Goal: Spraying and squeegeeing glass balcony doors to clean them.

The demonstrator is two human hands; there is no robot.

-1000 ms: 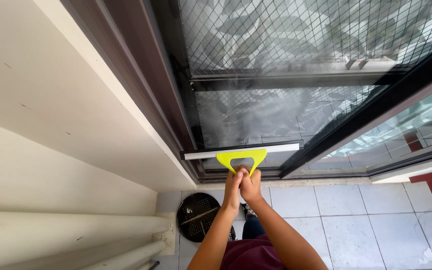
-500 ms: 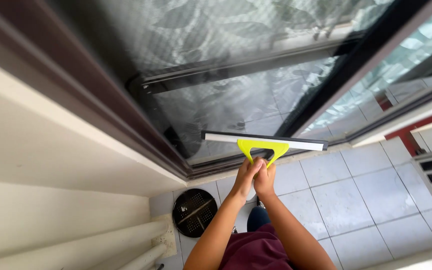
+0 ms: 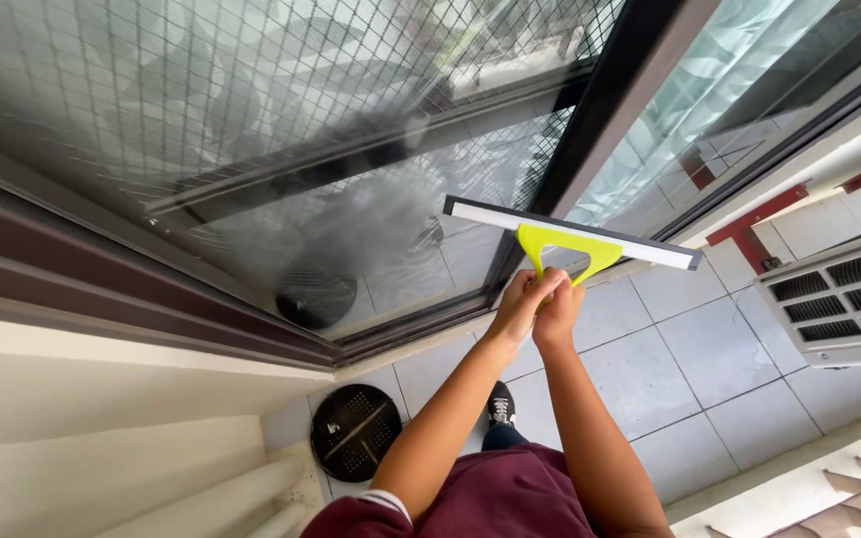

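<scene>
Both hands, left hand (image 3: 516, 304) and right hand (image 3: 557, 311), grip the yellow squeegee (image 3: 568, 246) handle tightly together, pressing its blade flat against the sliding glass door (image 3: 351, 209).

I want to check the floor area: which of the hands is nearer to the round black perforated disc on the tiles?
Left. The left hand is on the side of the round black perforated disc; the right hand is beyond it, farther away.

Squeegee (image 3: 570, 242) against glass door (image 3: 351, 199), above both hands, drain cover (image 3: 356, 430) lower left.
</scene>
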